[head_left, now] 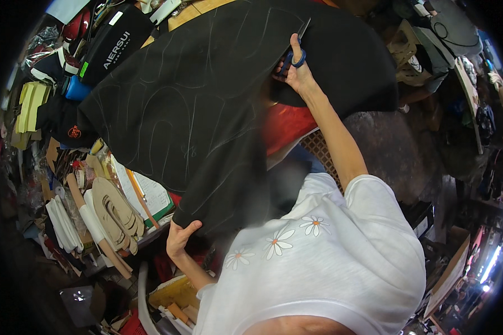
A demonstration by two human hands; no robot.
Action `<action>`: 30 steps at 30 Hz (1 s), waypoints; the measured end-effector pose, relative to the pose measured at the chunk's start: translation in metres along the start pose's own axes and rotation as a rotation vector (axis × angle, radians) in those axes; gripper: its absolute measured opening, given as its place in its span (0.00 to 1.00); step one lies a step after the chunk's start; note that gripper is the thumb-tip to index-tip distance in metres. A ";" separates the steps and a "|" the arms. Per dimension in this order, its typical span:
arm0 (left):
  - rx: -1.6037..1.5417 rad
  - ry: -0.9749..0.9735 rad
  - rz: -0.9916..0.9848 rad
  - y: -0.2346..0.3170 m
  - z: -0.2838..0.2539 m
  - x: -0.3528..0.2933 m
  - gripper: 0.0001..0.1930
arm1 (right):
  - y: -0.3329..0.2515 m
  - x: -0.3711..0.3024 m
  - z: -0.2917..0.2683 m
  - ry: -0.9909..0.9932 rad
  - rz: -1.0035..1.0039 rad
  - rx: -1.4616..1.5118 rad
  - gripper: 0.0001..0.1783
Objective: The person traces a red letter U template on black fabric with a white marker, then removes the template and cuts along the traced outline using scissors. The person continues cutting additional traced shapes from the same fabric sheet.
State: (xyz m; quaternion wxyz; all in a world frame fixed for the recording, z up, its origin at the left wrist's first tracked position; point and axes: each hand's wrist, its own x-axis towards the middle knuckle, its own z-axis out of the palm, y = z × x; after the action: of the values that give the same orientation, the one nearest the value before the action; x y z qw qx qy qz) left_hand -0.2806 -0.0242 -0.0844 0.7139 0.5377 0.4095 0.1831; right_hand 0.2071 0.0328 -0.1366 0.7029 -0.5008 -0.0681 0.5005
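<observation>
A large black sheet of material [167,117] with thin pale outlines drawn on it spreads across the middle. My left hand [179,239] grips its near left edge, thumb on top and fingers hidden underneath. At the far side, my right hand [302,79] is closed around blue-handled scissors [304,30]. Their blades point up and away, over the black material; whether they touch it I cannot tell. The thumb lies along one handle. Part of the sheet hangs down toward my body, blurred near my white shirt [318,268].
Under the sheet, red material [288,127] shows beside my right arm. Beige sole-shaped templates [114,209], an open notebook [151,192] and rolled pieces crowd the left. A black bag [114,44] and yellow stacked pieces [31,106] lie farther back. Cluttered shelves line the right.
</observation>
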 end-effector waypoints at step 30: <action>0.972 0.259 0.152 0.049 -0.026 0.080 0.15 | -0.094 -0.050 -0.115 0.414 -0.652 -0.824 0.16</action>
State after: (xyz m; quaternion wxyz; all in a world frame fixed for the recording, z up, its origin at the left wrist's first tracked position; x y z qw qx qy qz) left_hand -0.2449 0.0652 -0.0726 0.3094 0.8089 0.4921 0.0880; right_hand 0.3111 -0.0786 -0.0998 0.5663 -0.7747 -0.2695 0.0809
